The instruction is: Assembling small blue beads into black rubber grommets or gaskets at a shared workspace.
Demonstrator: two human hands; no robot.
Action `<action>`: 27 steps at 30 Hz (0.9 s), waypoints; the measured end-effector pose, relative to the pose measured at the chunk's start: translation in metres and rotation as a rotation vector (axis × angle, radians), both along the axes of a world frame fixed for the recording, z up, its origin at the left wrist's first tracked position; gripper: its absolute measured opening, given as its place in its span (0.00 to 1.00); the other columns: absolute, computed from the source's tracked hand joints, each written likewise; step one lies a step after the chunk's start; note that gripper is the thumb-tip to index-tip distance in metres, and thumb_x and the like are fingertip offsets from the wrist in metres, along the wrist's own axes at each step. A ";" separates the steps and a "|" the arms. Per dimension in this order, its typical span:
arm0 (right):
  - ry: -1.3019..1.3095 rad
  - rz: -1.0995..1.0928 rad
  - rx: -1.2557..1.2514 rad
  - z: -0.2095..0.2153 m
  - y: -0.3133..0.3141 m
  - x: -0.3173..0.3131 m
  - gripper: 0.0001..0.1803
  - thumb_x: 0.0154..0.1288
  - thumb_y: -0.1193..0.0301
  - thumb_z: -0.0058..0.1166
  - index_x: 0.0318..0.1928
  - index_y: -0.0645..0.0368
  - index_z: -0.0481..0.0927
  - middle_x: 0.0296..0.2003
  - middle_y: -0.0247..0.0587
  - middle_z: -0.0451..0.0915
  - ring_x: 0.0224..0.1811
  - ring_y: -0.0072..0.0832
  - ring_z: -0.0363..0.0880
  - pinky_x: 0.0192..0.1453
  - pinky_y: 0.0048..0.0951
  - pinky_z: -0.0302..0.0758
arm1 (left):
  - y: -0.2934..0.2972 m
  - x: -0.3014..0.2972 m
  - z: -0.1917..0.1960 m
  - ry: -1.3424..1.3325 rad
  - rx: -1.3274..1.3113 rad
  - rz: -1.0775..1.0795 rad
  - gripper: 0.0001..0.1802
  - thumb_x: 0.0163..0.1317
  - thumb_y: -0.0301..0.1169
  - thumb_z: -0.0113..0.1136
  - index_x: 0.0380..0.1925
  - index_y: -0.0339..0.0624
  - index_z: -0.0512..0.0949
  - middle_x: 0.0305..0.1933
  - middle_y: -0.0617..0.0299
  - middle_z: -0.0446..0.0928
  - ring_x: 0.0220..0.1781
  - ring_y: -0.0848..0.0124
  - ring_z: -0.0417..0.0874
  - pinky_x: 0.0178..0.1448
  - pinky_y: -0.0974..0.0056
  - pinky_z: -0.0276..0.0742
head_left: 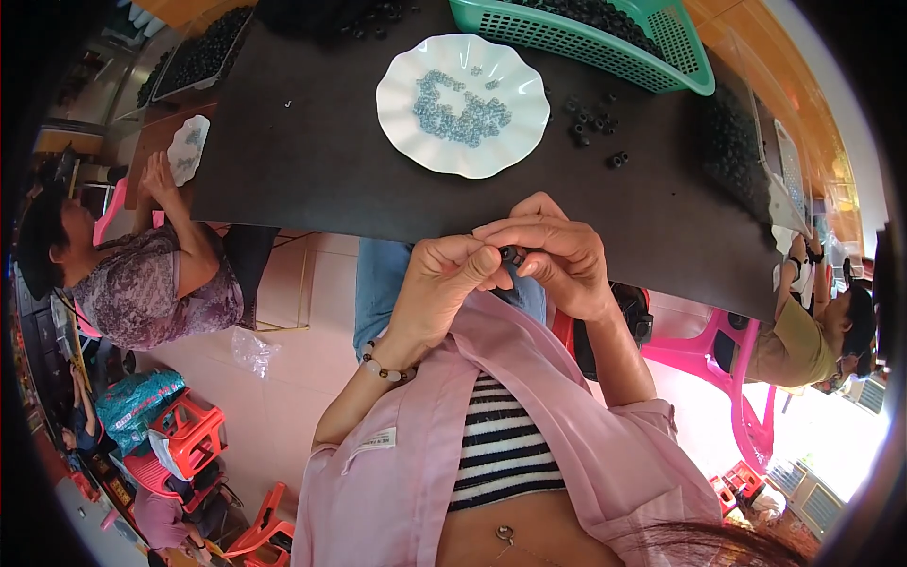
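Just off the table's near edge, my two hands meet over a small black cylindrical part (511, 254) with a hole in its end. My left hand (442, 282), with a beaded bracelet (385, 370) at the wrist, pinches the part between thumb and fingers. From the other side, my right hand (569, 263) closes its thumb and curled fingers on it. Fingers hide most of the part; whether a smaller piece is held with it, I cannot tell. Beyond my hands stands a white wavy-rimmed plate (402, 132) with many small clear pieces (463, 118).
A green basket (595, 55) of black parts stands at the far edge of the dark table (302, 151). Loose black parts (590, 121) lie right of the plate. Clear bins (203, 57) of black parts stand at both sides. People (170, 265) sit left and right.
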State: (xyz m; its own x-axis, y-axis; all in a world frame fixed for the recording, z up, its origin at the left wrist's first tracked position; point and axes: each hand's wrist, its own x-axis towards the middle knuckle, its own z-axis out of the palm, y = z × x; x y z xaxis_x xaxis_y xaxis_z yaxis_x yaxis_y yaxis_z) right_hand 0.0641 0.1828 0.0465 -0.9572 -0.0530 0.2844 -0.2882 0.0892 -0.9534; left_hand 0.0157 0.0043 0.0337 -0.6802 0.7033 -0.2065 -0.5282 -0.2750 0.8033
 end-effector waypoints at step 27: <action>0.108 -0.133 0.113 -0.003 -0.012 0.012 0.15 0.63 0.62 0.59 0.39 0.63 0.84 0.37 0.41 0.85 0.39 0.31 0.71 0.48 0.31 0.70 | -0.001 0.016 0.004 0.046 -0.034 0.033 0.12 0.66 0.35 0.60 0.36 0.36 0.83 0.30 0.61 0.83 0.32 0.80 0.77 0.40 0.73 0.73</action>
State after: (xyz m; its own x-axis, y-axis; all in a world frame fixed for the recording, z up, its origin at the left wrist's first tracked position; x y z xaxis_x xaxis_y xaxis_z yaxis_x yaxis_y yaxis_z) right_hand 0.0761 0.1705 0.0438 -0.9223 0.0340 0.3849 -0.3666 0.2376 -0.8995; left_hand 0.0317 0.0037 0.0380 -0.7122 0.6735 -0.1978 -0.4815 -0.2637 0.8358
